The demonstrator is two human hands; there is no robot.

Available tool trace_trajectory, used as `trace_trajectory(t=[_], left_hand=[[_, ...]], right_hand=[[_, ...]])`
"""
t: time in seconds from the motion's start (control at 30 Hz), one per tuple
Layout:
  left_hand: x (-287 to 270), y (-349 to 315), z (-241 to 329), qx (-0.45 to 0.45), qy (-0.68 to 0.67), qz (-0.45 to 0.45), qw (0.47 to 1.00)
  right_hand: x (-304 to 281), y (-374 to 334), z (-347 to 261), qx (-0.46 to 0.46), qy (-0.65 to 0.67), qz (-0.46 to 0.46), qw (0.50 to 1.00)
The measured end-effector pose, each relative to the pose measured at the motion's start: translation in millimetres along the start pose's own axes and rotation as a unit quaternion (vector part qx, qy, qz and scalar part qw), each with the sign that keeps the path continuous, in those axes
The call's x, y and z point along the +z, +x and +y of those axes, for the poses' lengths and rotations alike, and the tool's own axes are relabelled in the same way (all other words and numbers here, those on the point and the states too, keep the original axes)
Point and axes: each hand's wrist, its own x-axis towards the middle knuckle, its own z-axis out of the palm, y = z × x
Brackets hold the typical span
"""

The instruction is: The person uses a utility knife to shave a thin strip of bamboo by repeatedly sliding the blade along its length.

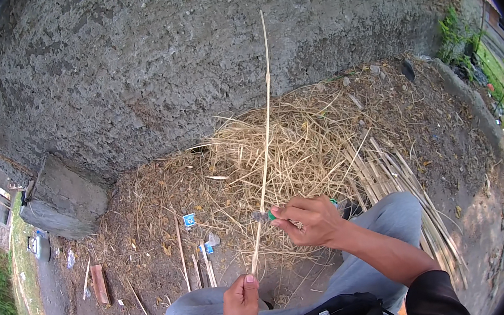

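Note:
A long, thin bamboo strip [266,137] runs from my lap up toward the wall, with a node showing along its upper part. Its near end is pinched in my left hand [239,305], thumb on top, over my left knee. My right hand [309,220] is closed around a green-handled knife [272,215]. The knife's greyish end lies across the strip, a little above my left hand; its edge is too small to make out. Beneath the strip spreads a heap of pale, curly bamboo shavings [289,153].
A rough grey wall [160,62] rises beyond the shavings. Split bamboo strips [384,173] lie in a bundle beside my right leg. Shorter pieces [208,268] and a blue packet [189,220] are on the ground. A concrete block [67,197] stands at the left; a reddish-brown piece [100,284] lies nearer.

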Motion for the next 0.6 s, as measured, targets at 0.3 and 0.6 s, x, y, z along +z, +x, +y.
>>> trace_trajectory(t=[0.3, 0.6], left_hand=[[-10, -77, 27, -0.028, 0.162, 0.018, 0.986], [-12, -36, -3, 0.002, 0.058, 0.042, 0.997]], right_hand=[[-41, 34, 67, 0.208, 0.013, 0.099, 0.973], [-20, -7, -28, 0.089, 0.164, -0.004, 0.982]])
